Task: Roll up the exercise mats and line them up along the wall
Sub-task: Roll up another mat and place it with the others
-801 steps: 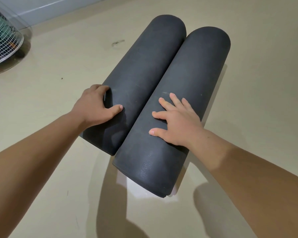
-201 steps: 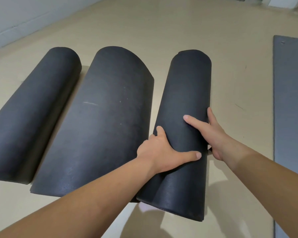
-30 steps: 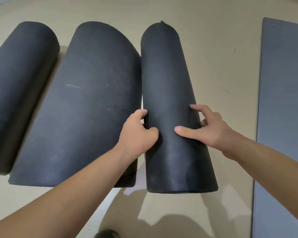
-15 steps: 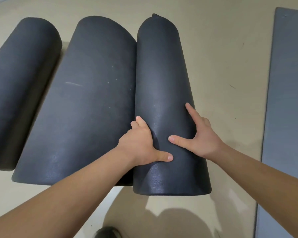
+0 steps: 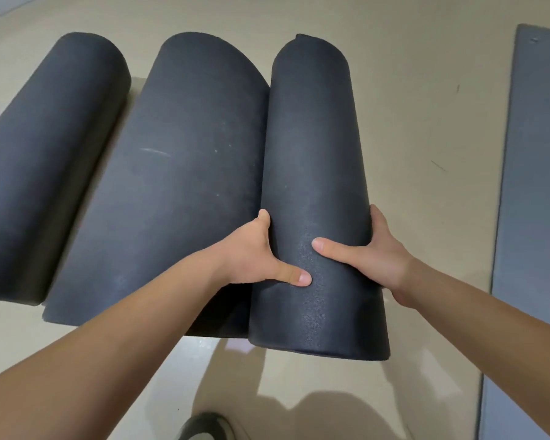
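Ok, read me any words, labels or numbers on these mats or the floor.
No readable text.
The held rolled mat, middle rolled mat, left rolled mat, flat mat and floor bear no legible print.
A tiny mark at the flat mat's far corner is too small to tell.

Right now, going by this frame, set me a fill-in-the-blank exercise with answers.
1. Counting the left roll, the middle roll and the held roll, the floor bears ___ rolls.
2. The left hand and the right hand both grip the roll farthest to the ___.
3. The grey mat at the right edge lies ___, not rolled.
Answers: three; right; flat.
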Demonstrator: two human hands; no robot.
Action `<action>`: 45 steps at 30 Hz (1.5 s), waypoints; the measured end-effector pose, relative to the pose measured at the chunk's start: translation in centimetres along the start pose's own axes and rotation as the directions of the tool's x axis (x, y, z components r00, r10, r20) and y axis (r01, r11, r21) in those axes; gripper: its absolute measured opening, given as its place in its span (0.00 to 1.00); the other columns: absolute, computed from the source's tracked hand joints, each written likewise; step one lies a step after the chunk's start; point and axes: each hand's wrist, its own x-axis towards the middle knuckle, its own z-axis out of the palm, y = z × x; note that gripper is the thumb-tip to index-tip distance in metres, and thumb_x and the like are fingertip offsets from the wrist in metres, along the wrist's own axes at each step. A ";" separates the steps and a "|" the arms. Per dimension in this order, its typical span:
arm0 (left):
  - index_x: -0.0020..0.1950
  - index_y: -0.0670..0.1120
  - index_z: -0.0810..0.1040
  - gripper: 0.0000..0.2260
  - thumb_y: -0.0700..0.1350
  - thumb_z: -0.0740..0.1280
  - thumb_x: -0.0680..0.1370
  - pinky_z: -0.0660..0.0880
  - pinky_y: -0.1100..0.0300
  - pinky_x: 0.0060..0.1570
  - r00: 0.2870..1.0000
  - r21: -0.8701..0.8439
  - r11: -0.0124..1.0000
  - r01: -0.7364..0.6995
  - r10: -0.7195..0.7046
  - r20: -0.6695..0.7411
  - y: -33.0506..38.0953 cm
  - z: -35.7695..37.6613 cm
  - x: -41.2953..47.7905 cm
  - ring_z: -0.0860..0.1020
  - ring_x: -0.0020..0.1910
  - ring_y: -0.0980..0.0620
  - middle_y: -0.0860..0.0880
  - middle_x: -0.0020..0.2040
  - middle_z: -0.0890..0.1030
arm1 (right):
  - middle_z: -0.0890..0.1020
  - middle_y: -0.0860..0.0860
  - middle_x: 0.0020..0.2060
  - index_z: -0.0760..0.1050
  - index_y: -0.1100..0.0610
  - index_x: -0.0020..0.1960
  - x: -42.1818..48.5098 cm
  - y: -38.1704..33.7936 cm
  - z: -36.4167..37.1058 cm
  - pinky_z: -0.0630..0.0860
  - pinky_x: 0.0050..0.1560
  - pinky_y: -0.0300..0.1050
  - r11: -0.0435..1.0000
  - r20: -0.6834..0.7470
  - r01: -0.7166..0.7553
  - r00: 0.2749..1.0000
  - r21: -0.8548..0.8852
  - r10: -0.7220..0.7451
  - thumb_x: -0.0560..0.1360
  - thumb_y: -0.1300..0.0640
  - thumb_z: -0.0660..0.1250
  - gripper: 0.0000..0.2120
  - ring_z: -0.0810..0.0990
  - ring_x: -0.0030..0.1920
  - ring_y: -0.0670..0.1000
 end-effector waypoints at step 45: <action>0.73 0.45 0.71 0.33 0.63 0.73 0.76 0.75 0.52 0.62 0.945 0.503 0.864 -0.007 0.170 -0.280 6.8 -0.4 -4.0 0.76 0.66 0.47 0.48 0.68 0.75 | 0.78 0.51 0.66 0.72 0.54 0.77 -2.7 -0.8 -2.2 0.74 0.61 0.46 0.973 -0.131 -0.053 0.991 -0.225 0.024 0.77 0.35 0.72 0.36 0.78 0.62 0.52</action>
